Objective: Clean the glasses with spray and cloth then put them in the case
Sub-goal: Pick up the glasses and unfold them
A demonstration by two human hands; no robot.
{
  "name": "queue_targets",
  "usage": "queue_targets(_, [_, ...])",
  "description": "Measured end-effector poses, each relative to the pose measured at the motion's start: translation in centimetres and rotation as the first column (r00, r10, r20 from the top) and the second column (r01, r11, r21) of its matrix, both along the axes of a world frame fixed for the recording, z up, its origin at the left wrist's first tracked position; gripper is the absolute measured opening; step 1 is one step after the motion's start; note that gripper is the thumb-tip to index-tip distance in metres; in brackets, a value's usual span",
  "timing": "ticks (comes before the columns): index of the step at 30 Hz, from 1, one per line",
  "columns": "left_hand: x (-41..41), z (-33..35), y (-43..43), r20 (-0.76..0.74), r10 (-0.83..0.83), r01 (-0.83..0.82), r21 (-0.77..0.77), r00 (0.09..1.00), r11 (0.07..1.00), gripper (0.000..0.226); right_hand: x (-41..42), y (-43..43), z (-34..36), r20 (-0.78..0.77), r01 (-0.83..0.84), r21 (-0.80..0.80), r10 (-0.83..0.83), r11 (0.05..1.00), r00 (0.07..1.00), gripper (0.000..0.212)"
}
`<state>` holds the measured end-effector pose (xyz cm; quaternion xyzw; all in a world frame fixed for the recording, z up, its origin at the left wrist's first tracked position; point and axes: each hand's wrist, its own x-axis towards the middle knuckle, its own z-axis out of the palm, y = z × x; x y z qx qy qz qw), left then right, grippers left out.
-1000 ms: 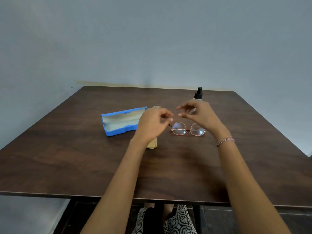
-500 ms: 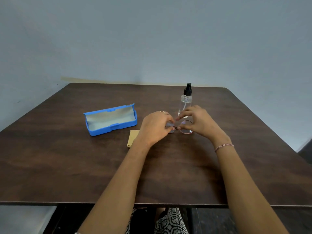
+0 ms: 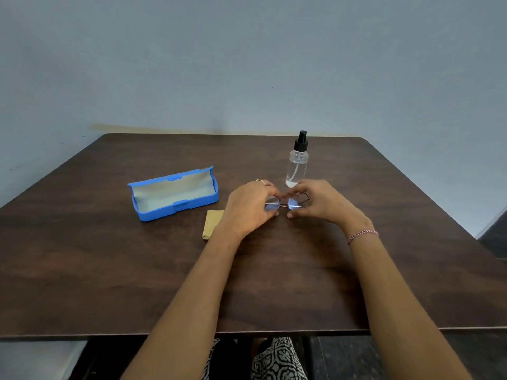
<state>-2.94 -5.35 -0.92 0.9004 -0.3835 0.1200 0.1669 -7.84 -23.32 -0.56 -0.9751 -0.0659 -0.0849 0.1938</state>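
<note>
Both hands are closing on the glasses [image 3: 293,203] near the middle of the counter [image 3: 109,256]. The left hand [image 3: 247,208] is curling its fingers and thumb round the rim of one lens, and the right hand [image 3: 322,204] is pinching the other rim the same way, with a thin temple arm showing behind its fingers. Whether the frame is resting on the wood or hanging just above it, this view is not settling. The main risk is sitting in that grip. The fingertips are lying right at the lens edges, so any slide inward is likely to be smearing the glass before cleaning has begun, and squeezing from both sides could be bending the slim bridge. The spray bottle [image 3: 296,168] is standing upright just beyond the knuckles, near enough that a careless lift or a swinging temple could be knocking it over. Freeing one hand to reach for it would be leaving the frame in a one-sided pinch, where it may be twisting or slipping. The cloth [image 3: 212,223] is lying partly hidden behind the left wrist, near the open case [image 3: 175,193] — a dragging forearm could be pushing it out of easy reach.
</note>
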Motion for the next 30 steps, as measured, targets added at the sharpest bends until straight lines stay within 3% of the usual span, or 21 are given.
queue_targets(6, [0.1, -0.1, 0.0, -0.01, -0.013, 0.012, -0.019, 1.0, 1.0, 0.036, 0.0, 0.2, 0.0, -0.029, 0.004, 0.032, -0.003, 0.999, 1.0, 0.039])
queue_targets(12, [0.4, -0.5, 0.0, -0.049, -0.044, 0.04, -0.077, 0.998, 0.996, 0.038, 0.0, 0.0, -0.3, 0.063, -0.02, 0.015, 0.019, 1.0, 0.998, 0.028])
queue_targets(15, [0.4, -0.2, 0.5, -0.132, -0.117, 0.087, -0.218, 0.984, 0.972, 0.039, -0.6, -0.3, -0.2, 0.141, -0.018, 0.176, -0.007, 0.984, 0.99, 0.022])
queue_targets(19, [0.3, 0.2, 0.9, -0.299, -0.184, 0.046, -0.415, 0.936, 0.909, 0.039, -1.3, -0.7, 0.3, 0.097, -0.024, 0.451, -0.022, 0.892, 0.995, 0.018])
queue_targets(30, [0.6, 0.4, 0.9, -0.563, -0.193, -0.213, -0.576, 0.804, 0.789, 0.034, -1.4, -1.2, 0.6, 0.081, -0.014, 0.588, -0.041, 0.809, 0.996, 0.026])
